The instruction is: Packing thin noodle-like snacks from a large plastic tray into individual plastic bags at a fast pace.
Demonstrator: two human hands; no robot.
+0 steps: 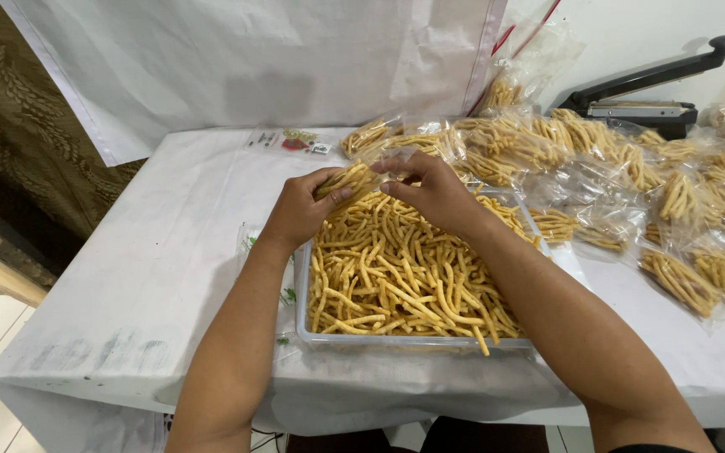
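Fingers on a small clear bag of snack sticks

Fingertips of left hand (pixel 304 205) pinched around clear plastic bag (pixel 361 178), thumb on near side, other fingers curled behind. Right hand (pixel 434 195) alongside, thumb and forefinger pressed together on bag's upper edge, remaining fingers loosely bent. Bag held above far end of clear plastic tub (pixel 413 340), partly filled with yellow snack sticks (pixel 396 273); fill level hard to read through crinkled film.

Handling, as judged: light load, thin slippery film, no stiffness of its own, likely to sag or tip unless supported from beneath. Sticks thin, dry, brittle-looking; squeezing across bag's belly probably snaps them. Best grip at mouth edges, cupped lightly under base.

Outward: tub resting on white-covered table (pixel 153 277), heaped nearly to rim. Filled bags (pixel 690 277) scattered right of and beyond tub, some overlapping. Black-handled heat sealer (pixel 639 105) at far right, handle raised. Small printed label sheet (pixel 291 140) lying well beyond left hand.
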